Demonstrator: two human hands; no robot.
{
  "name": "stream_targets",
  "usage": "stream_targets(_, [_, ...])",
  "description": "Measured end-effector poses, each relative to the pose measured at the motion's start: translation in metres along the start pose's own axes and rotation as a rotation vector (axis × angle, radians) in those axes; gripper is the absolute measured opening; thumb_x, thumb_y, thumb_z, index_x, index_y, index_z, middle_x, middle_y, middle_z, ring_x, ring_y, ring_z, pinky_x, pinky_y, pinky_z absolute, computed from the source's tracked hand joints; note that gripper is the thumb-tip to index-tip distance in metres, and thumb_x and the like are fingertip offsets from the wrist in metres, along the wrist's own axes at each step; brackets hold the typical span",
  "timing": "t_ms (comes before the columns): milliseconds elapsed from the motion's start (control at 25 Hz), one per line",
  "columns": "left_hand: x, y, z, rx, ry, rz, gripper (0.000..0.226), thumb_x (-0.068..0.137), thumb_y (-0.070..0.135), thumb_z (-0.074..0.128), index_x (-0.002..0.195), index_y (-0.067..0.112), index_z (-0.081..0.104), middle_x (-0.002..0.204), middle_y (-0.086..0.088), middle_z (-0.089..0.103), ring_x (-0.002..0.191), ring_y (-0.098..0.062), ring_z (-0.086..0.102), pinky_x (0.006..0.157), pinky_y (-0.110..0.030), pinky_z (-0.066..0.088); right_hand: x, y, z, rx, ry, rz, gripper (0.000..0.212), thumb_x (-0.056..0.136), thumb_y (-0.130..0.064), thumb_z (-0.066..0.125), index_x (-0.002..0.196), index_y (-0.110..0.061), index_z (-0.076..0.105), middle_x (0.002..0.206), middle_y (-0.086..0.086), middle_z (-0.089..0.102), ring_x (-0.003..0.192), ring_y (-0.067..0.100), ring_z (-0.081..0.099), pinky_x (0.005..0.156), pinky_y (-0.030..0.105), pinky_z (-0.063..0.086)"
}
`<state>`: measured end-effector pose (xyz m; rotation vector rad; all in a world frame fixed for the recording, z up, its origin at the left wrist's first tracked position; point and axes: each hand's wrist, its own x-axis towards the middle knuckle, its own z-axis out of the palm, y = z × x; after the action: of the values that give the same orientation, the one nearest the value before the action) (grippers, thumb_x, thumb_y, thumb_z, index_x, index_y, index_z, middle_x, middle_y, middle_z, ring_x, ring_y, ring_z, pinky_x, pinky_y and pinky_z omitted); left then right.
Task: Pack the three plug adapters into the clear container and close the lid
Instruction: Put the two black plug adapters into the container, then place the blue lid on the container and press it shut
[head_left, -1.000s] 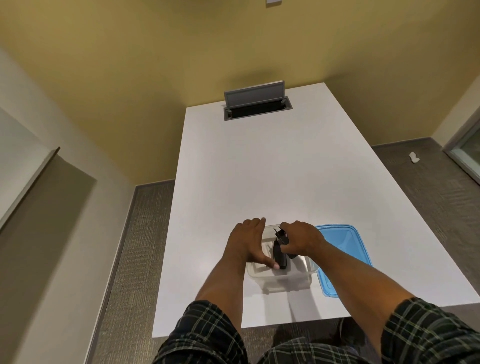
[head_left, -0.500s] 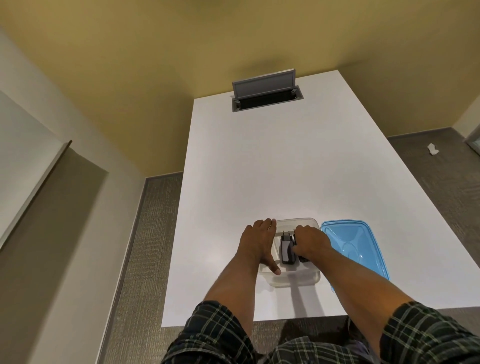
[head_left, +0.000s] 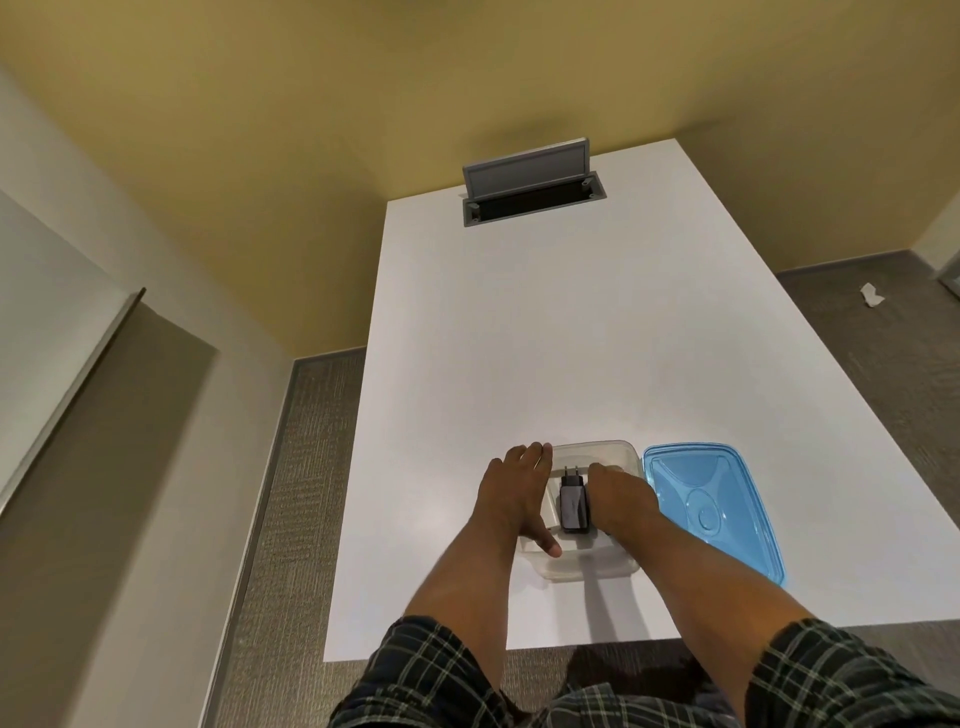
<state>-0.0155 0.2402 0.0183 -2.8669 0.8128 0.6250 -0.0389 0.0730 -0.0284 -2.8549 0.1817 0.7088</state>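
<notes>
Clear plastic container (head_left: 587, 566), glossy blue lid (head_left: 711, 509) (translucent), matt white table (head_left: 545, 338).

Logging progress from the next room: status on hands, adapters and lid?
Left hand braces clear container. Right hand inside it beside dark adapter; grip hidden. Blue lid off, on table, right of container.

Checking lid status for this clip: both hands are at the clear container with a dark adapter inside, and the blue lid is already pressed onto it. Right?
Not quite. In the head view the blue lid lies on the table to the right of the clear container, which is open. The rest holds: left hand and right hand are at it, with a dark adapter inside.
</notes>
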Motion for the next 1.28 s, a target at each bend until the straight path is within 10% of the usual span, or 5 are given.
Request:
stream_targets(400, [0.011,0.007,-0.007,0.061,0.013,0.033,0.149,0.047,0.075,0.084,0.157,0.005,0.012,0.151,-0.013,0.037,0.130,-0.033,0.044,0.102,-0.043,0.041,-0.006,-0.001,-0.034,-0.308,0.173,-0.223,0.024,0.092,-0.018,0.053,0.111,-0.017,0.068,0.106,0.003,0.072,0.099,0.026,0.069,0.081,0.033,0.051])
stream_targets(640, [0.033,0.042,-0.027,-0.123,0.138,0.041,0.126,0.069,0.080,0.065,0.158,0.007,0.014,0.161,-0.017,0.025,0.142,-0.035,0.033,0.109,-0.048,0.036,-0.007,0.035,-0.059,-0.135,0.431,-0.116,0.028,0.099,-0.035,0.047,0.086,-0.018,0.066,0.077,0.000,0.071,0.069,0.026,0.071,0.057,0.029,0.045])
stream_targets(1280, [0.090,0.179,-0.016,0.230,-0.135,0.272,0.039,0.097,0.039,0.051,0.125,0.014,0.061,0.125,-0.012,0.068,0.117,-0.033,0.062,0.097,-0.040,0.043,-0.028,0.193,-0.017,0.130,0.037,0.444,0.032,0.090,-0.030,0.052,0.120,-0.019,0.055,0.119,0.003,0.066,0.109,0.025,0.064,0.077,0.033,0.043])
